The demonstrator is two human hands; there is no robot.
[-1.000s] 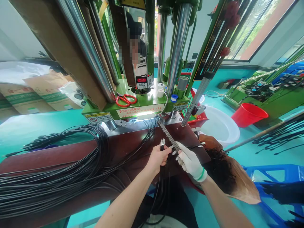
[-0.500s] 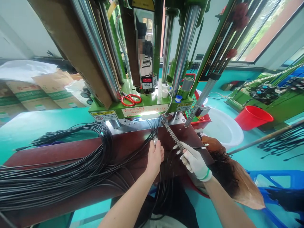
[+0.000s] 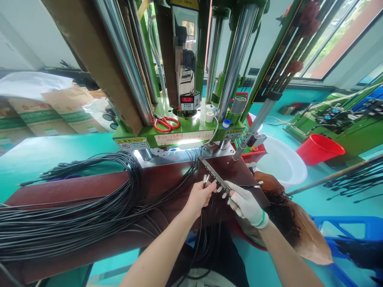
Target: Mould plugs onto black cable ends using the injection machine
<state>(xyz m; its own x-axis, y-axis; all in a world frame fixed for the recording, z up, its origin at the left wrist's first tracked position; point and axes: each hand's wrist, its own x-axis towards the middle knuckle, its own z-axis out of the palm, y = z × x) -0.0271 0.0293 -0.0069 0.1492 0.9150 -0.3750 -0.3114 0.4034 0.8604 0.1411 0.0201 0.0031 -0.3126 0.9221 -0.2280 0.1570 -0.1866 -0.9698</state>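
Where teal floor [image 3: 44,155] surrounds brown bench [image 3: 74,191] | left hand [image 3: 199,197] fingers pinch connectors [image 3: 206,178] | right hand [image 3: 245,205] (gloved) grips metal strip [image 3: 214,175]

Left of the metal strip [image 3: 214,175], black cables [image 3: 89,207] are crowding the table [image 3: 167,179]; behind it the green press [image 3: 179,135] is blocking passage.
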